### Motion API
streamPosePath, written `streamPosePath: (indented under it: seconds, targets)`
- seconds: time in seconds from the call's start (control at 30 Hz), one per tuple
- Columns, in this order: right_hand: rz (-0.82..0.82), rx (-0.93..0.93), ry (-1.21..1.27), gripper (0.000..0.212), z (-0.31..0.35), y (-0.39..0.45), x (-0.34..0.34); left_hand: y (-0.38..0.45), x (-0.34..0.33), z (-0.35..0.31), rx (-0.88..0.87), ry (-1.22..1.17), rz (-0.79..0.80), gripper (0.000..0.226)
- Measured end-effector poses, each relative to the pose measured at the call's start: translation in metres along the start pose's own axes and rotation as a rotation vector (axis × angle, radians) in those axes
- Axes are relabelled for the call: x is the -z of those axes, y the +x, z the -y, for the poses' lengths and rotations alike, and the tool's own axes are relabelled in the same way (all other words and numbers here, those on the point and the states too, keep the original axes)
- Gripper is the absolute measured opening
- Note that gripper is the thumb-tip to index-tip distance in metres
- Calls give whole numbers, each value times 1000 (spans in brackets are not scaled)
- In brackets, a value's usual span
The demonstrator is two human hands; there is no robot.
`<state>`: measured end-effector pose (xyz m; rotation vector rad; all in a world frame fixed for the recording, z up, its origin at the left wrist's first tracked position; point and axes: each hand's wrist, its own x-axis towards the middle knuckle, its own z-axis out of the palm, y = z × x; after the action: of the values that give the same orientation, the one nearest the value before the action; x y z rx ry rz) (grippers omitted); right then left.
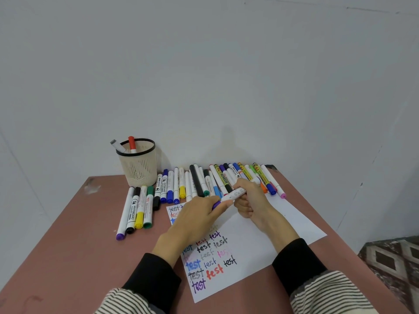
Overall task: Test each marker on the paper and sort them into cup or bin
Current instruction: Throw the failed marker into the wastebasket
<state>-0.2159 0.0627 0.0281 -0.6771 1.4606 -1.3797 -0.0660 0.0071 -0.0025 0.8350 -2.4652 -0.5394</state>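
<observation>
- The reddish counter (74, 257) carries everything, with the marker row along its far edge against the wall
- The paper (272, 225) lies under the hands; many coloured "test" words already cover its near-left part, so I judge a good number of markers tested
- The mesh cup (138, 167) at the far left holds only two markers, one grey-capped and one red-capped; no bin shows anywhere in view, so what has gone there cannot be told
- The marker row (215, 181) and a small group of four (136, 209) beside the cup lie on the counter, so I judge most sorting is left; which are tested I cannot tell
- The left hand (199, 214) pinches the purple cap end of the held marker (231, 196) with curled fingers
- The right hand (249, 200) wraps its fingers around the white barrel, just above the paper; whether the cap is on or coming off is hard to make out
</observation>
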Motion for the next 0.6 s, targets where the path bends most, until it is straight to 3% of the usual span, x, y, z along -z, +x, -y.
streamPosePath:
  seconds: [0.13,0.2,0.33,0.43,0.6]
  targets:
    - [2,46,-2,60,0,0,2,0,0,0,-8,-17,-19,63]
    - [-17,108,31,55,0,-1,0,0,3,3,-16,-79,-65,56]
    - [-163,245,179,37,0,3,0,-3,12,10,104,-365,-317,40]
    - [-119,305,188,35,-3,5,-2,-3,15,12,245,-578,-513,35]
    - [-34,410,-152,24,-19,11,-14,3,9,24,404,-698,-533,65]
